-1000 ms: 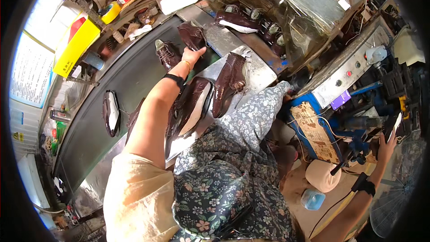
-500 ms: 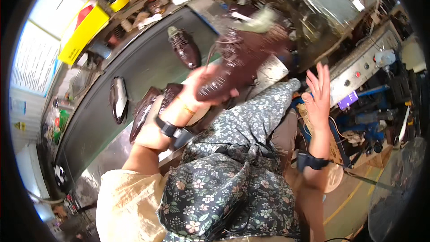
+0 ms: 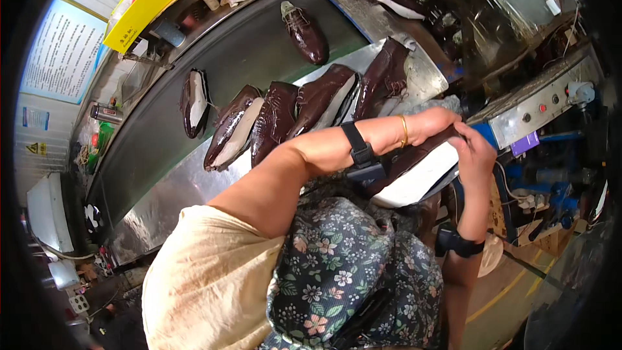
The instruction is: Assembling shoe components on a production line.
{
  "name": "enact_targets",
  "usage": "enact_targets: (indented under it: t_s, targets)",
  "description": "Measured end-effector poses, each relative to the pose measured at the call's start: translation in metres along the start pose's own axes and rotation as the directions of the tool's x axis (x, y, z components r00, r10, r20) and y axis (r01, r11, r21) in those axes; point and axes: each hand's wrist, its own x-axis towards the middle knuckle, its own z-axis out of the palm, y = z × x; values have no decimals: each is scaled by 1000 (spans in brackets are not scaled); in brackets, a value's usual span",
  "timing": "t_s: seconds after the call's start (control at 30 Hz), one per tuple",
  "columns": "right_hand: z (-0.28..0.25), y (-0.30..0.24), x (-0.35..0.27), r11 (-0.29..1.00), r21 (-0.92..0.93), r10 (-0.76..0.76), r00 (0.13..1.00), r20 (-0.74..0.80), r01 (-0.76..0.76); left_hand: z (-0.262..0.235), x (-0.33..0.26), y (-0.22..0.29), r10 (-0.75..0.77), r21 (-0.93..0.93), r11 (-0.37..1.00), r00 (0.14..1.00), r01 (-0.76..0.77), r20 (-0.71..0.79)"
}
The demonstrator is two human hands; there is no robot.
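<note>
Holding one brown shoe between left hand and right hand, both grips clamped on it beside the conveyor; could slip if either grip loosens.

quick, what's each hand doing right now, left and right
Left hand: closed on the top of the dark brown shoe with the white sole.
Right hand: fingers curled on the same shoe's far end.
</note>
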Motion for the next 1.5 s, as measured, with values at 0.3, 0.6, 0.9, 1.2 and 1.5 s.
enact_targets:
  t_s: [0.3, 0.6, 0.9, 1.2, 1.5]
  targets:
    - [104, 35, -93, 694, 675, 415, 906, -88, -252, -24, -24, -14, 523, 654, 605, 846, -455, 104]
    - [50, 90, -69, 48, 890, 621, 711, 330, -454, -31, -32, -13, 213, 206, 950, 970, -233, 114]
    - [65, 33, -58, 940, -274, 283, 917, 282, -206, -40, -32, -45, 205, 22, 978, 978, -206, 47]
    - [92, 85, -110, 917, 386, 120, 992, -25, -101, -40, -20, -28, 78, 177, 979, 991, -97, 110]
    - [102, 25, -62, 918, 290, 299, 952, -57, -271, -40, -40, -67, 530, 902, 402, 763, 157, -369]
